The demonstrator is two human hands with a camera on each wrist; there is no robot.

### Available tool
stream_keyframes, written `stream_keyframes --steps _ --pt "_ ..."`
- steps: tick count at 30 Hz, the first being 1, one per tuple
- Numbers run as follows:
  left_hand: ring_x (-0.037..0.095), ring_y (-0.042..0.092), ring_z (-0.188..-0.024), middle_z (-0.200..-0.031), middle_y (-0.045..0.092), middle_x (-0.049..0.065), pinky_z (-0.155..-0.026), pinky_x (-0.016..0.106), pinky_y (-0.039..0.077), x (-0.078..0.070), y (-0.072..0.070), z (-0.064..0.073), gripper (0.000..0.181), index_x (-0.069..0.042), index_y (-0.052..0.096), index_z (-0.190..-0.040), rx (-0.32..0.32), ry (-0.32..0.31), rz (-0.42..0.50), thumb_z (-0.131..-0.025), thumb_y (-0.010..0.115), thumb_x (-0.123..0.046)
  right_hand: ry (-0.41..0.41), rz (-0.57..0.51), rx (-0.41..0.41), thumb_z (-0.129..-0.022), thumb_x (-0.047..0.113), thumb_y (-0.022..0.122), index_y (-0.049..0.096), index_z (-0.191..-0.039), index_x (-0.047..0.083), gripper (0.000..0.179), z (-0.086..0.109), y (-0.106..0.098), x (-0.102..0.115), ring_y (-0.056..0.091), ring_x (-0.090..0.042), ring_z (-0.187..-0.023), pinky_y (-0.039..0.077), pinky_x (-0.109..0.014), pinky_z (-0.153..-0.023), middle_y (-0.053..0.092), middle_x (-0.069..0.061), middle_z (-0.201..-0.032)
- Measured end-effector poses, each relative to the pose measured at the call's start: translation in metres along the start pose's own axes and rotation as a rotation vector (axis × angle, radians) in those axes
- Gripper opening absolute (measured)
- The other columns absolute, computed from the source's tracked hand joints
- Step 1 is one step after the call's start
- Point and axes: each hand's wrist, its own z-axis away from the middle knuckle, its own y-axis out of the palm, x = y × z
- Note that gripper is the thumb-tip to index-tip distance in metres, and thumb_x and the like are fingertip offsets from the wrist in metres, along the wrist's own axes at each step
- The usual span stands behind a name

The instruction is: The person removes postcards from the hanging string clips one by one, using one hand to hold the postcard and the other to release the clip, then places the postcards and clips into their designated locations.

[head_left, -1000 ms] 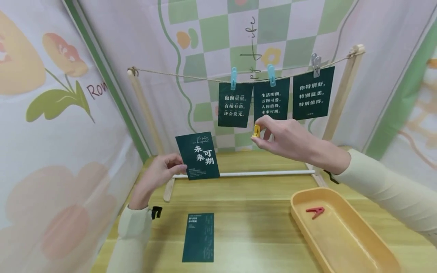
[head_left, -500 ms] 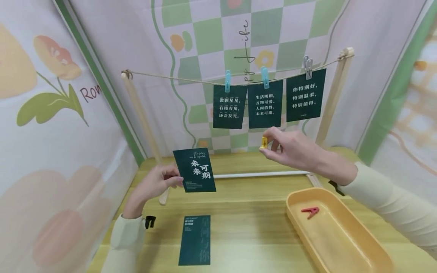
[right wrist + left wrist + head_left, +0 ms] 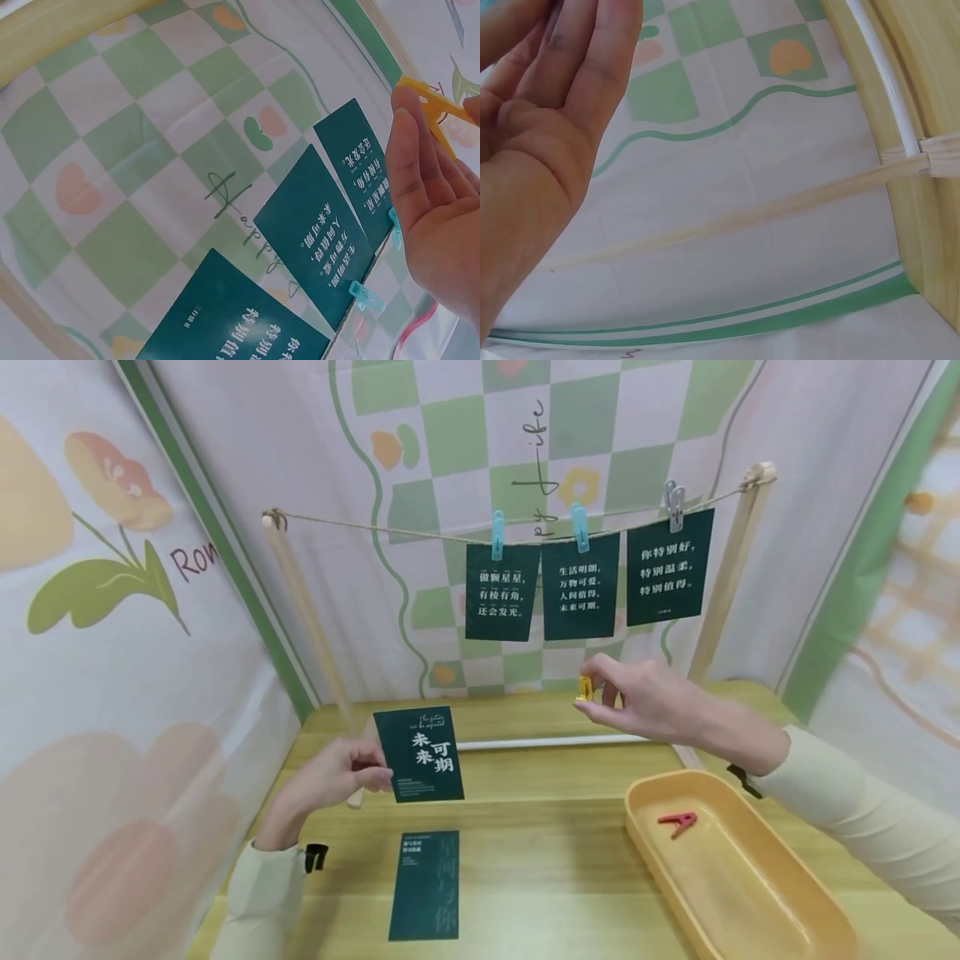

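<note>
My left hand (image 3: 341,777) pinches a dark green card (image 3: 420,756) with white lettering by its left edge, above the table. In the left wrist view that hand (image 3: 555,97) shows at the upper left, with the card out of sight. My right hand (image 3: 637,697) pinches a yellow clothespin (image 3: 585,688) between thumb and fingers, below the hanging cards. The right wrist view shows the yellow clothespin (image 3: 435,105) at the fingertips. Another green card (image 3: 424,885) lies flat on the table, below the held one.
A twine line (image 3: 390,532) runs between two wooden posts (image 3: 731,568). Three green cards (image 3: 580,589) hang from it, two by blue clothespins (image 3: 579,527) and one by a grey clothespin (image 3: 677,508). A yellow tray (image 3: 750,885) at right holds a red clothespin (image 3: 677,823). A white rod (image 3: 547,742) spans the frame's base.
Both hands have come down, the left with its card and the right with the yellow clothespin, away from the hanging cards. The view has shifted slightly.
</note>
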Motion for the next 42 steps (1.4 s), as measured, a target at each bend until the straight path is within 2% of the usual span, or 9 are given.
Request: stream_keyframes --steps 8,15,18,23,26,30,36,39,42 --pt "0.017 0.073 -0.079 -0.082 0.071 0.006 -0.073 0.028 0.059 0.016 0.007 0.010 0.013 -0.006 0.064 -0.084 0.182 -0.026 0.071 -0.096 0.062 -0.011 0.063 0.008 0.102 -0.083 0.015 0.076 0.061 -0.104 0.008 0.027 0.007 -0.001 0.002 0.058 0.002 -0.062 0.048 -0.015 -0.054 0.070 0.003 -0.079" --pt "0.015 0.071 -0.073 -0.081 0.072 0.016 -0.067 0.028 0.058 0.028 0.014 0.020 0.010 -0.001 0.063 -0.085 0.296 -0.024 0.160 -0.093 0.063 -0.006 0.122 0.023 0.181 -0.085 0.017 0.075 0.060 -0.104 0.011 0.025 0.016 -0.004 0.000 0.058 0.003 -0.065 0.050 -0.016 -0.058 0.070 0.004 -0.082" --pt "0.021 0.072 -0.074 -0.082 0.072 0.018 -0.064 0.024 0.056 0.034 0.018 0.025 0.009 0.001 0.063 -0.086 0.338 -0.035 0.174 -0.092 0.064 -0.006 0.149 0.021 0.212 -0.086 0.018 0.075 0.058 -0.104 0.012 0.026 0.021 -0.004 -0.002 0.058 0.002 -0.065 0.050 -0.017 -0.058 0.069 0.006 -0.082" --pt "0.037 0.072 -0.076 -0.081 0.073 0.018 -0.056 0.018 0.048 0.042 0.023 0.035 0.010 0.003 0.063 -0.085 0.382 -0.064 0.207 -0.091 0.064 -0.005 0.190 0.025 0.257 -0.087 0.021 0.075 0.057 -0.103 0.013 0.025 0.028 -0.003 -0.005 0.056 0.004 -0.063 0.049 -0.017 -0.057 0.070 0.005 -0.083" --pt "0.040 0.072 -0.077 -0.082 0.073 0.020 -0.057 0.019 0.051 0.046 0.027 0.039 0.011 0.006 0.063 -0.086 0.414 -0.077 0.247 -0.091 0.063 -0.004 0.197 0.040 0.274 -0.087 0.021 0.075 0.057 -0.100 0.014 0.023 0.035 -0.003 -0.008 0.052 0.005 -0.061 0.048 -0.017 -0.055 0.067 0.007 -0.078" --pt "0.044 0.071 -0.079 -0.082 0.072 0.022 -0.068 0.031 0.059 0.051 0.035 0.041 0.012 0.008 0.062 -0.087 0.435 -0.120 0.298 -0.092 0.061 -0.003 0.195 0.047 0.281 -0.085 0.019 0.076 0.057 -0.096 0.016 0.023 0.044 -0.003 -0.013 0.048 0.006 -0.060 0.046 -0.017 -0.053 0.061 0.011 -0.072" --pt "0.052 0.068 -0.079 -0.082 0.071 0.026 -0.073 0.050 0.059 0.057 0.046 0.048 0.011 0.012 0.060 -0.087 0.453 -0.143 0.358 -0.089 0.056 0.001 0.207 0.036 0.326 -0.083 0.017 0.077 0.057 -0.096 0.014 0.023 0.060 0.002 -0.018 0.046 0.006 -0.060 0.045 -0.015 -0.052 0.058 0.009 -0.076" --pt "0.050 0.069 -0.077 -0.081 0.070 0.027 -0.070 0.052 0.059 0.060 0.051 0.050 0.011 0.013 0.060 -0.086 0.454 -0.134 0.378 -0.088 0.056 0.002 0.213 0.023 0.346 -0.083 0.016 0.077 0.057 -0.096 0.014 0.024 0.070 0.005 -0.020 0.045 0.007 -0.059 0.045 -0.015 -0.051 0.056 0.009 -0.075" --pt "0.036 0.072 -0.070 -0.080 0.071 0.027 -0.060 0.038 0.059 0.064 0.056 0.051 0.013 0.011 0.061 -0.086 0.466 -0.142 0.388 -0.089 0.058 -0.001 0.213 0.011 0.371 -0.083 0.018 0.076 0.056 -0.096 0.015 0.024 0.080 0.009 -0.022 0.044 0.008 -0.057 0.043 -0.015 -0.049 0.055 0.012 -0.070"
